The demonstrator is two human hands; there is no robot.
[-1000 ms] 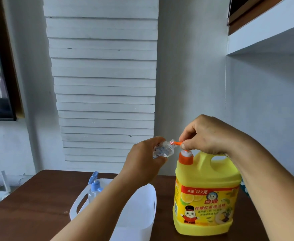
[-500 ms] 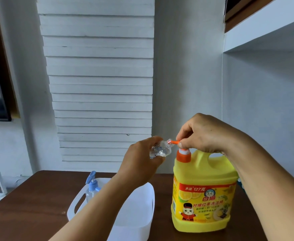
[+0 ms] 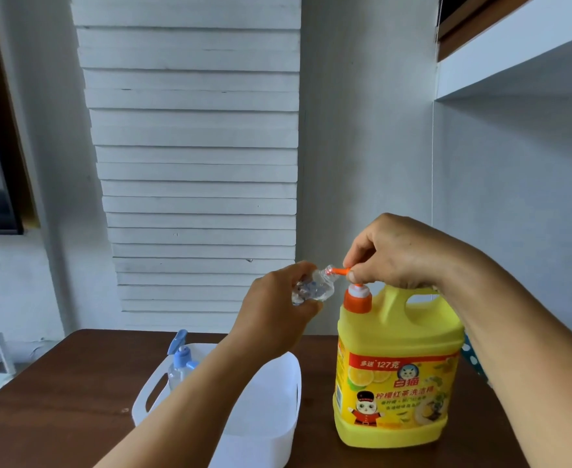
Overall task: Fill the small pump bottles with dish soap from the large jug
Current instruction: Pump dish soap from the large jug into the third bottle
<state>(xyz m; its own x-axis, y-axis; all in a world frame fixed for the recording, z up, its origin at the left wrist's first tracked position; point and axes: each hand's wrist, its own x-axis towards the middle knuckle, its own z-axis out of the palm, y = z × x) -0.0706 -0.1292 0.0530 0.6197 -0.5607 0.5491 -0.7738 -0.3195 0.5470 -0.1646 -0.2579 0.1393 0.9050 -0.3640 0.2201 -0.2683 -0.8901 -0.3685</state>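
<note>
Soap transfer: left hand [image 3: 278,309] still grips small clear plastic bottle [image 3: 313,288], mouth against orange nozzle [image 3: 338,271]; right hand [image 3: 399,255] keeps pressing pump atop large yellow jug [image 3: 396,376], just below. Nothing shifted; filling continues.

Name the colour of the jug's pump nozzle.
Orange pump nozzle, on the yellow jug; head view.

large yellow plastic soap jug [image 3: 397,380] stands upright on the dark wooden table [image 3: 58,400], right of centre. white plastic handled basket [image 3: 271,396] sits on the table just left of the jug. small clear bottle with blue pump top [image 3: 180,364] stands inside the basket, at its far left. small clear plastic bottle [image 3: 313,287] held tilted above the basket, its mouth at the jug's orange pump nozzle [image 3: 340,271]. left hand [image 3: 278,315] around that bottle; right hand [image 3: 399,253] on top of the jug's pump. white slatted panel [image 3: 193,163] behind the table.
</note>
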